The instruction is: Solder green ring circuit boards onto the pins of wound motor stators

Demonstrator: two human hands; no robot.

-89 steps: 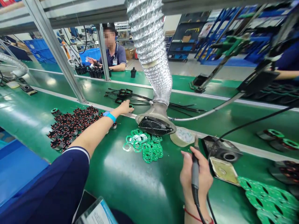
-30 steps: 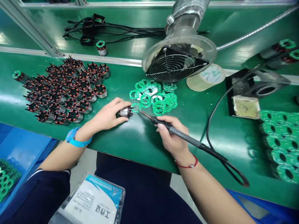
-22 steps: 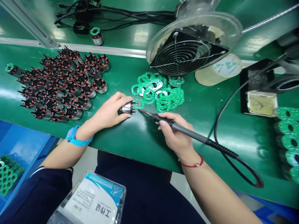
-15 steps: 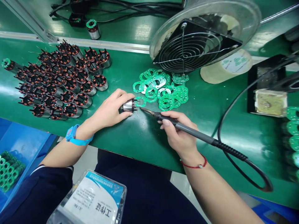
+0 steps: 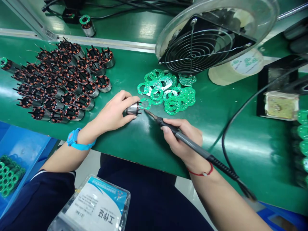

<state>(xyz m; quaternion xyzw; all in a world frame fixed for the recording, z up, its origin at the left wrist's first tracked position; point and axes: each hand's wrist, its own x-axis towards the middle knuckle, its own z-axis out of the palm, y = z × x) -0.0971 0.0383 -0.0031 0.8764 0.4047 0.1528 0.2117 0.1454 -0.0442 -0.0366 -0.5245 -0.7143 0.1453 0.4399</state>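
The left hand (image 5: 115, 112) grips a stator (image 5: 132, 109) on its side, pins toward three o'clock. At that end, the tip of the iron (image 5: 192, 144) in the right hand's (image 5: 185, 151) grasp sits close; contact is unclear. Green rings (image 5: 157, 93) lie at two o'clock, standing stators (image 5: 72, 86) at ten.

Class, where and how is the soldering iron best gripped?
Best, I'd judge, by its dark front grip behind the slim metal tip, coming from the right, as the right hand does: the tip points left toward the motor part, and the cord trails off the rear.
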